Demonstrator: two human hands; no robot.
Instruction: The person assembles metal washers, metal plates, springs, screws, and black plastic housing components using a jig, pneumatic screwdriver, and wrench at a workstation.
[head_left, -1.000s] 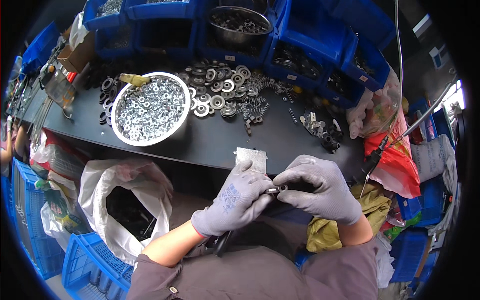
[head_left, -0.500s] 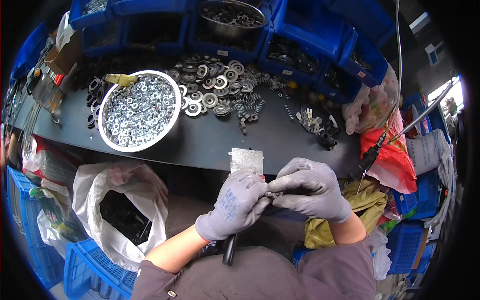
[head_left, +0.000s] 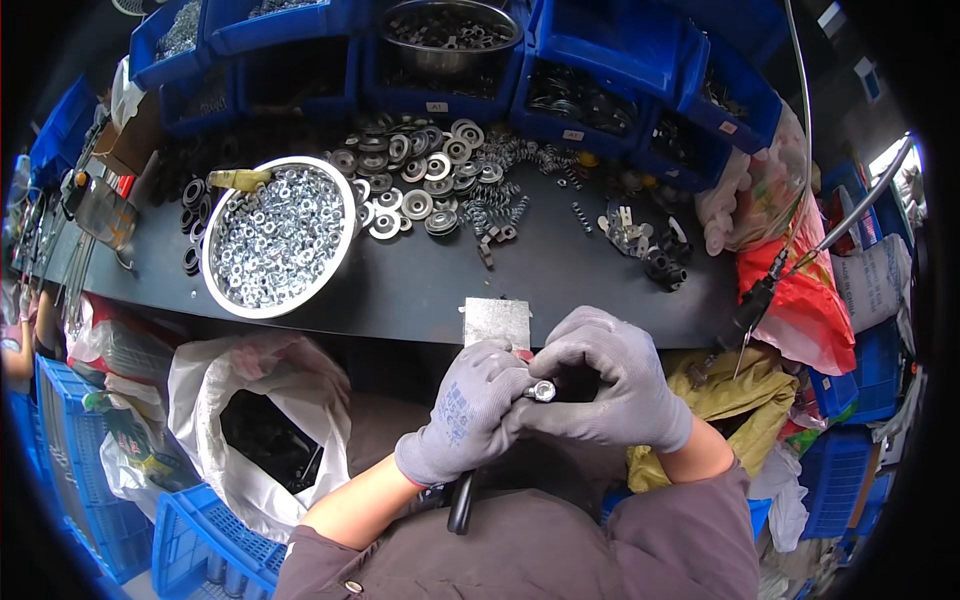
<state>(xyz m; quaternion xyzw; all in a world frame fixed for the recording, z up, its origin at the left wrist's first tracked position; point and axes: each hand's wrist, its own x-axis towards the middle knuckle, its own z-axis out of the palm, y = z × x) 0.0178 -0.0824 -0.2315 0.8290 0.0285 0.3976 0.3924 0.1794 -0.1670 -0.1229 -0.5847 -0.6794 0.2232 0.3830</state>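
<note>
Both my hands wear grey knit gloves and meet just below the table's front edge. My left hand (head_left: 468, 412) grips a black-handled tool (head_left: 461, 503) whose handle sticks down toward my lap. My right hand (head_left: 612, 380) pinches a small shiny metal part (head_left: 542, 390) at the tool's upper end. A small square metal plate (head_left: 497, 321) lies on the dark table (head_left: 420, 290) right above my hands.
A round white bowl of shiny nuts (head_left: 278, 236) sits left on the table. Washers and springs (head_left: 440, 185) are scattered behind. Blue bins (head_left: 600, 60) line the back. A white bag (head_left: 262, 420) hangs lower left; a red bag (head_left: 800, 290) and a cabled tool (head_left: 760, 295) sit right.
My hands have stayed together on the tool and part, fingers shifting slightly around the small metal piece. The view has tilted a little, moving the table upward.
</note>
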